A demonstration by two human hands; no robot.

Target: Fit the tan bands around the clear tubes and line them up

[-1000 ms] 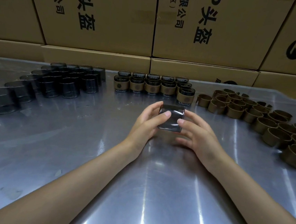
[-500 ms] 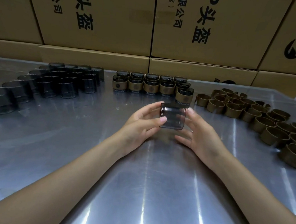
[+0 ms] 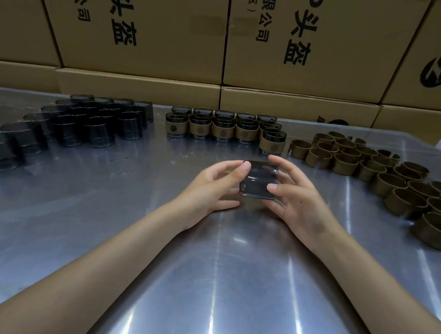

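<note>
Both hands meet at mid-table on one bare clear tube [image 3: 259,180]. The left hand [image 3: 209,186] pinches its left side, thumb tip near the top rim; the right hand [image 3: 299,198] curls around the right side. A two-sided hold likely keeps the smooth wall from slipping and leaves it free to turn.

Supplies sit by stage on the steel table [image 3: 202,286]: unbanded tubes [image 3: 83,124] far left, loose tan bands [image 3: 391,172] right, within the right hand's reach, finished banded tubes [image 3: 225,129] in rows at the back centre. No band is on the held tube yet.
</note>
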